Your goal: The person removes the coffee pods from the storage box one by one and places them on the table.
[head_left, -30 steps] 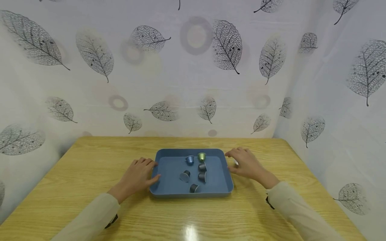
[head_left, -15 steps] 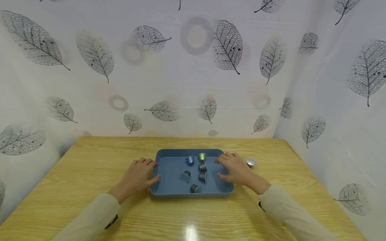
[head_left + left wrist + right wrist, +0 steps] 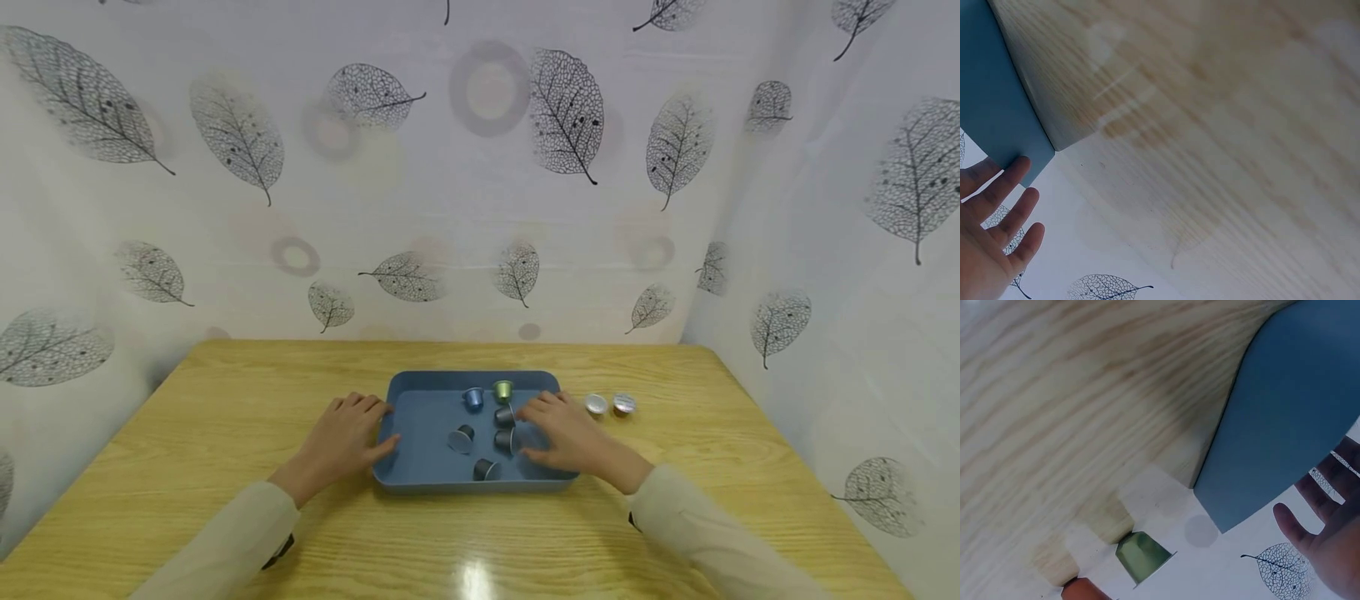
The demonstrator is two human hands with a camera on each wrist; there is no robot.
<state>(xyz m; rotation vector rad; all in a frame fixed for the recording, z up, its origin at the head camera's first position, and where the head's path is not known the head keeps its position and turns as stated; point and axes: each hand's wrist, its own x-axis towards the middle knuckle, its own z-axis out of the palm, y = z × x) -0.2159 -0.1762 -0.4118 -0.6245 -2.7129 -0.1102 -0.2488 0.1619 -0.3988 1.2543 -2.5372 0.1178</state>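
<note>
At a wood-grain table (image 3: 225, 417), holding right hand (image 3: 566, 435) relaxed, empty, beside dark coffee capsule (image 3: 503, 440) at three o'clock in blue tray (image 3: 422, 421) and left hand (image 3: 337, 437) loose-fingered at nine, probably needing gentle pinching of light, slick, dentable sides.

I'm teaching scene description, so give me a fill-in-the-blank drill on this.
In the shallow blue rectangular tray lie ____ dark grey cup-shaped capsules.
Outside the tray sit ____ silver-topped capsules.
The left hand is at the tray's ____ end.

Missing: four; two; left.
</note>
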